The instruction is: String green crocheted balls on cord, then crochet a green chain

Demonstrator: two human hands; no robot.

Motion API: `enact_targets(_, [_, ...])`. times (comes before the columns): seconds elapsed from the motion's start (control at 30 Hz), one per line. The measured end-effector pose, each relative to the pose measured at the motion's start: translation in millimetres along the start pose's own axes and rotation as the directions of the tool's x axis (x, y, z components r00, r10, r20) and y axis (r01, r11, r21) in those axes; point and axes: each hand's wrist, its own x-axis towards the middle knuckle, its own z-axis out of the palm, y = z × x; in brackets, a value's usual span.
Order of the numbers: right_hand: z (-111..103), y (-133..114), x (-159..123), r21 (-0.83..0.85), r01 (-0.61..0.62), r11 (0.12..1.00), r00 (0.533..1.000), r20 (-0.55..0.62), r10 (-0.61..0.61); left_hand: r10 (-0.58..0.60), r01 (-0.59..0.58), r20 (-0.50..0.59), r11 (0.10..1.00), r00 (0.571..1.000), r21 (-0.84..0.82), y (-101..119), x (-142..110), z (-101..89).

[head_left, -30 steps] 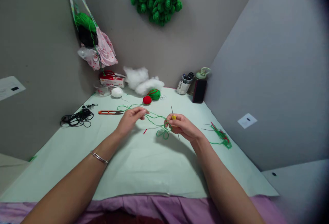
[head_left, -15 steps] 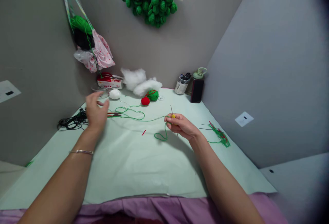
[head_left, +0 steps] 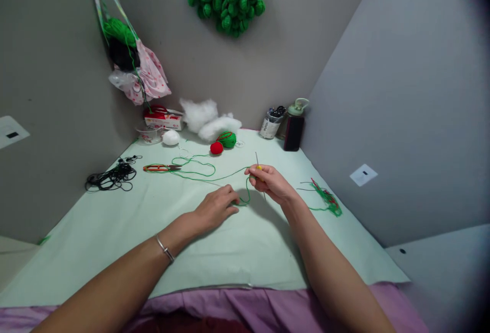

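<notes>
At the far left a pile of black cord [head_left: 115, 176] lies loose on the surface [head_left: 214, 261]. To its right are orange snips [head_left: 156, 168], with green yarn [head_left: 227, 175] trailing over and around them; their place, off to one side, seems to keep the blades within reach but clear of the hands. Behind them, a plastic tub [head_left: 149, 135] and a white ball [head_left: 171, 137] sit near the far wall.

The left hand [head_left: 216, 206] rests low over the middle of the surface, fingers bent downward, the tips beside a slack loop of the yarn; whether they pinch anything I cannot tell. Farther back, a red ball [head_left: 216, 148] sits just beside a green ball [head_left: 228, 139], in front of white stuffing [head_left: 201, 113].

The right hand [head_left: 271, 184] is closed around a thin hook [head_left: 259, 168] by its yellow grip, metal showing above and below. The yarn runs to these fingers, probably pinched there to stop it slipping, and the slack hangs toward the left hand.

Beyond stand a pen cup [head_left: 270, 128] and a phone [head_left: 294, 135], which appears propped against a bottle [head_left: 297, 107]. At the right, tangled yarn scraps [head_left: 329, 203] lie apart, perhaps to avoid snagging.
</notes>
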Motion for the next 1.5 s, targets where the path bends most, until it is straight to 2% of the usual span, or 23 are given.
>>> enact_targets(0.1, [-7, 5, 6, 0.034, 0.062, 0.997, 0.994, -0.088, -0.059, -0.025, 0.028, 0.040, 0.997, 0.999, -0.072, 1, 2, -1.9])
enact_targets(0.2, [-21, 12, 12, 0.025, 0.108, 0.994, 0.974, -0.201, -0.101, -0.056, 0.061, 0.024, 0.923, 0.998, -0.380, 4, 1, -14.0])
enact_targets(0.23, [-27, 15, 14, -0.027, 0.107, 0.994, 0.965, -0.237, -0.110, -0.084, 0.073, 0.001, 0.858, 0.996, -0.508, 5, 0, -20.4])
enact_targets(0.3, [-42, 18, 17, -0.280, 0.089, 0.956, 0.921, -0.343, -0.186, -0.160, 0.048, -0.085, 0.683, 0.983, -0.729, 8, -1, -36.0])
enact_targets(0.37, [-56, 20, 19, -0.579, 0.038, 0.814, 0.824, -0.443, -0.354, -0.255, -0.077, -0.241, 0.522, 0.936, -0.849, 8, -1, -53.1])
enact_targets(0.43, [-67, 19, 20, -0.696, -0.005, 0.718, 0.736, -0.489, -0.469, -0.368, -0.248, -0.410, 0.413, 0.835, -0.876, 4, -1, -69.1])
enact_targets(0.5, [-73, 16, 20, -0.688, 0.038, 0.725, 0.672, -0.519, -0.528, -0.478, -0.408, -0.538, 0.355, 0.694, -0.841, -3, -1, -82.4])
enact_targets(0.57, [-69, 13, 19, -0.662, 0.120, 0.739, 0.641, -0.517, -0.567, -0.581, -0.519, -0.612, 0.345, 0.536, -0.782, -12, -1, -93.1])
enact_targets(0.63, [-55, 13, 16, -0.668, 0.178, 0.722, 0.682, -0.445, -0.580, -0.655, -0.581, -0.651, 0.376, 0.385, -0.722, -21, -2, -103.3])
enact_targets(0.7, [-32, 18, 11, -0.741, 0.216, 0.636, 0.775, -0.266, -0.573, -0.653, -0.622, -0.715, 0.458, 0.250, -0.635, -28, -8, -114.7])
enact_targets(0.77, [-2, 27, 7, -0.798, 0.297, 0.524, 0.851, -0.028, -0.524, -0.569, -0.632, -0.807, 0.570, 0.158, -0.526, -34, -16, -126.1])
enact_targets(0.8, [13, 32, 6, -0.834, 0.341, 0.435, 0.877, 0.115, -0.467, -0.519, -0.617, -0.843, 0.620, 0.139, -0.484, -37, -21, -130.9])
enact_targets(0.87, [39, 41, 4, -0.911, 0.342, 0.232, 0.907, 0.254, -0.336, -0.456, -0.564, -0.872, 0.680, 0.177, -0.469, -41, -27, -136.3])
enact_targets(0.97, [62, 48, 8, -0.955, 0.294, 0.023, 0.944, 0.287, -0.162, -0.461, -0.546, -0.864, 0.679, 0.202, -0.490, -43, -24, -129.9])
enact_targets(1.0, [65, 49, 10, -0.959, 0.281, -0.019, 0.951, 0.282, -0.126, -0.473, -0.553, -0.858, 0.669, 0.199, -0.497, -42, -20, -124.4])
enact_targets(1.03, [65, 48, 12, -0.962, 0.267, -0.048, 0.957, 0.271, -0.100, -0.479, -0.547, -0.850, 0.662, 0.217, -0.513, -40, -15, -117.7])
enact_targets(1.1, [57, 43, 13, -0.971, 0.230, -0.071, 0.969, 0.235, -0.071, -0.472, -0.503, -0.831, 0.664, 0.293, -0.554, -35, -7, -103.1])
enact_targets(1.23, [11, 30, -2, -0.996, 0.092, 0.000, 0.996, 0.092, -0.021, -0.427, -0.396, -0.755, 0.663, 0.497, -0.636, -18, -3, -78.6])
enact_targets(1.33, [-44, 17, -29, -0.985, -0.170, -0.026, 0.984, -0.172, 0.054, -0.379, -0.345, -0.689, 0.657, 0.618, -0.671, -5, -5, -67.7])
enact_targets(1.4, [-78, 6, -48, -0.913, -0.385, -0.138, 0.922, -0.386, -0.017, -0.348, -0.307, -0.637, 0.656, 0.688, -0.690, 3, -6, -62.6])
enact_targets(1.43, [-91, 0, -56, -0.837, -0.513, -0.191, 0.858, -0.502, -0.110, -0.333, -0.284, -0.607, 0.657, 0.721, -0.698, 7, -6, -60.2])
enact_targets(1.47, [-100, -6, -62, -0.773, -0.599, -0.209, 0.799, -0.562, -0.213, -0.321, -0.259, -0.575, 0.659, 0.752, -0.706, 10, -6, -57.8])
enact_targets(1.5, [-104, -12, -66, -0.750, -0.636, -0.182, 0.763, -0.576, -0.294, -0.308, -0.232, -0.543, 0.664, 0.781, -0.711, 12, -6, -55.2])
